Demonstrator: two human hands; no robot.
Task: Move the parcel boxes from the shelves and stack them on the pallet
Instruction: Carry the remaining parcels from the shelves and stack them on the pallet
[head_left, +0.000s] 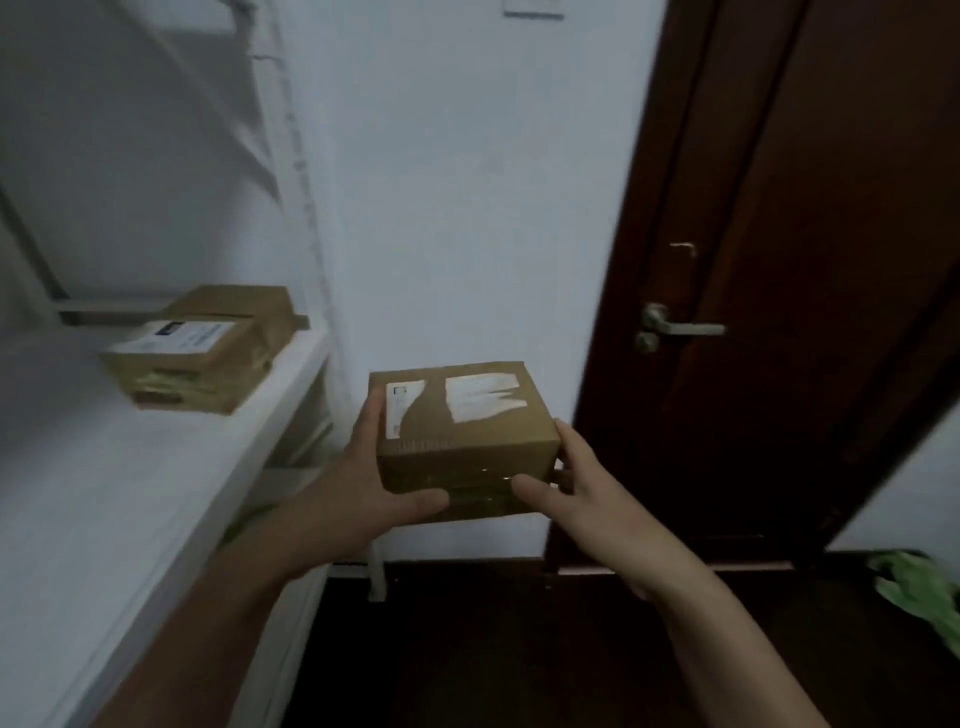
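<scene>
Beside the shelf (171, 467), left hand (358, 499) and right hand (582, 493) clamp a parcel box (462, 441) — carry step; next, likely turning to find the unseen pallet.

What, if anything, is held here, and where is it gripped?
A parcel box, gripped at its two near corners: left hand on the left side, right hand on the right.

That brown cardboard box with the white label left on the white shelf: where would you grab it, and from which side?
Probably by its two short ends, reaching in from the shelf's open front edge. The brown cardboard box with the white label lies flat and looks too wide for one hand, so a palm on each end, as on the carried box, should suit.
</scene>
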